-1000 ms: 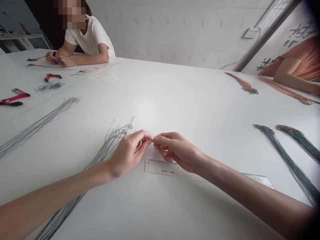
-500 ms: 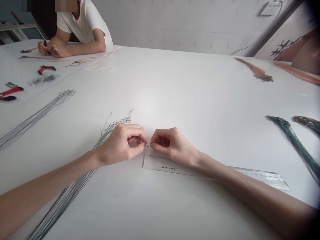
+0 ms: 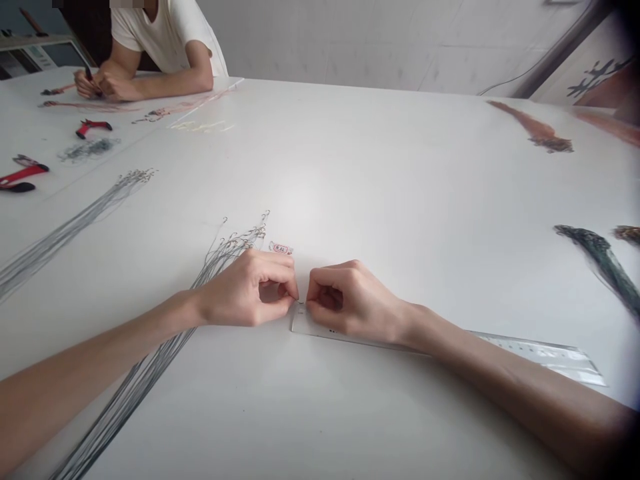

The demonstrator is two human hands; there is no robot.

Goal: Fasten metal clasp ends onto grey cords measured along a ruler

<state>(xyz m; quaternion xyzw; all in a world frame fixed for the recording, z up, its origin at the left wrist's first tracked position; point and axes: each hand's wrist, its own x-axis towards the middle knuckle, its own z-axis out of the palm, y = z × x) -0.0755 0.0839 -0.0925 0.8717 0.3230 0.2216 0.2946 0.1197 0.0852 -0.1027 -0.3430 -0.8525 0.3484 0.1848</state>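
Both hands have dropped toward the clear plastic ruler (image 3: pixel 540 353). Left hand (image 3: pixel 250 288) and right hand (image 3: pixel 350 300) pinch narrowly, their fingertips (image 3: pixel 294 291) meeting on a thin grey wire end (image 3: pixel 301 304) just above the ruler's near corner

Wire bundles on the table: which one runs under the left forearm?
The grey wire bundle with hooked ends by the left hand; it passes beneath that forearm, while the other grey bundle lies apart, further left.

Wire bundle (image 3: pixel 225 261) on table (image 3: pixel 400 187), left of ruler (image 3: pixel 530 350); pliers (image 3: pixel 23 179) far left, beyond second bundle (image 3: pixel 65 233).
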